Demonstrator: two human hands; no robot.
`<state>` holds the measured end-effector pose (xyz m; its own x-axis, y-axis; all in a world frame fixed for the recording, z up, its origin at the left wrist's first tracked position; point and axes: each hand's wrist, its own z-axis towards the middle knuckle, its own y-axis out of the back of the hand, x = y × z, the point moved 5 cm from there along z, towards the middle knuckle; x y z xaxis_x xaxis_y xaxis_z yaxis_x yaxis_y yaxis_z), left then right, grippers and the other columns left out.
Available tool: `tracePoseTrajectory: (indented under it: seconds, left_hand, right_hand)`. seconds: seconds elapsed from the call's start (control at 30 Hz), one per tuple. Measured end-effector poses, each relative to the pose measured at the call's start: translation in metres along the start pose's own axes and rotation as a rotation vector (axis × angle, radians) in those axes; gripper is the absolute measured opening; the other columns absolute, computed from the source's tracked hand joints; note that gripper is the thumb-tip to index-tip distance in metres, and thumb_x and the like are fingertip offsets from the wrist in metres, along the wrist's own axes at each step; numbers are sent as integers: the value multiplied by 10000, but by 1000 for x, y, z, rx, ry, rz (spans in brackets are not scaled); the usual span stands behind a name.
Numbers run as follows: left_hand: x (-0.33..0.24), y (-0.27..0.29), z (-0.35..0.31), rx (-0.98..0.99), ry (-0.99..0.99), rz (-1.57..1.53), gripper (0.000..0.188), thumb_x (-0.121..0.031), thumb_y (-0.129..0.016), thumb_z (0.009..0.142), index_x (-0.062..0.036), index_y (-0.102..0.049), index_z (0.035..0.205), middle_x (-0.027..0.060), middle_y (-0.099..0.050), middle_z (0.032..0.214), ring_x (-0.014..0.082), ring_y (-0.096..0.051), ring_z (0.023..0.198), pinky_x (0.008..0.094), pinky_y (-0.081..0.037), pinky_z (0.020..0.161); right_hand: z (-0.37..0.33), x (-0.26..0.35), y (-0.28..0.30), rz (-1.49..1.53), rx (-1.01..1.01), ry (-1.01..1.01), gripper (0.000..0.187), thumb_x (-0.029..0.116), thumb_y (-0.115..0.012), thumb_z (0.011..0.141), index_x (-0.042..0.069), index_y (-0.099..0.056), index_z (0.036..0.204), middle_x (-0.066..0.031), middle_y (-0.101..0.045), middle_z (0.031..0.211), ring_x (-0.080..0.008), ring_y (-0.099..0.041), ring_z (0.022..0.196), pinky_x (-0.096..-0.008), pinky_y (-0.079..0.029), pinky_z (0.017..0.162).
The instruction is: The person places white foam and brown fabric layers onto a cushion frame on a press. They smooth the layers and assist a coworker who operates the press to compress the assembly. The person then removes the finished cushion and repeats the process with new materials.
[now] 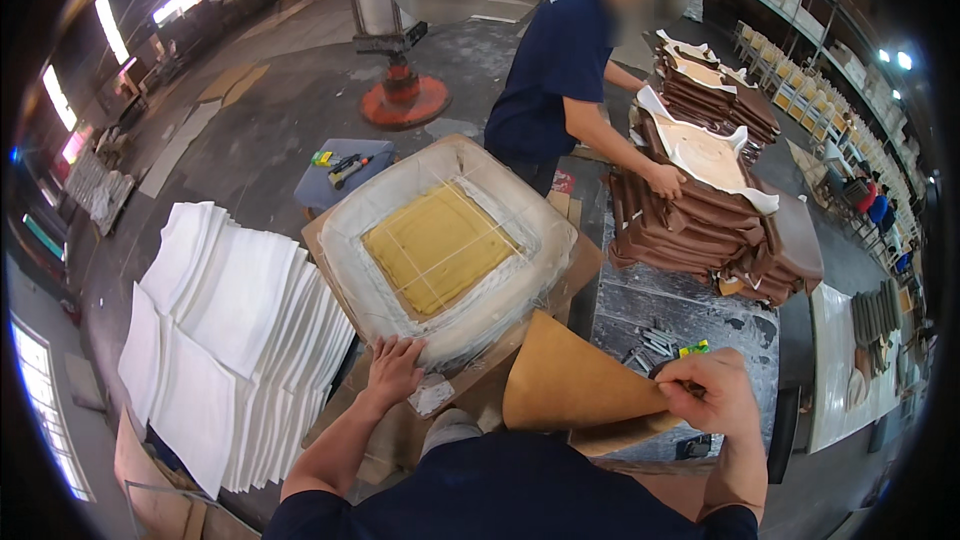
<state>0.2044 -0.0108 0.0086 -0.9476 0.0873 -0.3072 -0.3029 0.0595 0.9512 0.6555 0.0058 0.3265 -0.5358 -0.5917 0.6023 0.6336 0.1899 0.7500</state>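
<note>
In front of me lies a square, pale, cushion-like form (pixel 540 240) with rounded corners, criss-crossed by thin strands round a mustard-yellow middle (pixel 440 250). My left hand (pixel 395 372) rests on its near left edge, fingers apart and gripping nothing. To the right, my right hand (pixel 712 388) pinches the corner of a tan-brown sheet (pixel 580 375), which curls up into a cone shape between the form and that hand. Whether the sheet is leather, paper or thin board I cannot tell. Brown cardboard (pixel 575 280) shows beneath the form.
At my left stands a stack of white sheets (pixel 240 310). A person (pixel 550 70) across from me handles a pile of brown covered pieces (pixel 680 230). Metal bolt-like parts (pixel 655 342) lie on the worn right tabletop (pixel 620 300). A blue-grey stool (pixel 318 183) holds tools.
</note>
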Motion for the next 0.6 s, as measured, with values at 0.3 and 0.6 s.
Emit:
tracePoseTrajectory:
  seconds: [0.3,0.6]
  left_hand:
    - [45,20,4,-35,-23,-10,632,-268,-803,932,-108,-636,1520,201,-650,1489,480,-504,1484,697,-292,1285]
    - [-25,30,53,626,-53,-1681,703,-345,-815,1036,-32,-555,1609,135,-671,1525,256,-593,1444,440,-464,1219]
  right_hand:
    - [41,30,-33,31,-12,-10,127,12,-834,871,71,-795,978,-66,-741,758,-237,-739,630,-341,-544,570]
    - [85,63,-68,121,7,81,123,49,-857,885,100,-795,978,-50,-761,776,-239,-756,655,-333,-568,609]
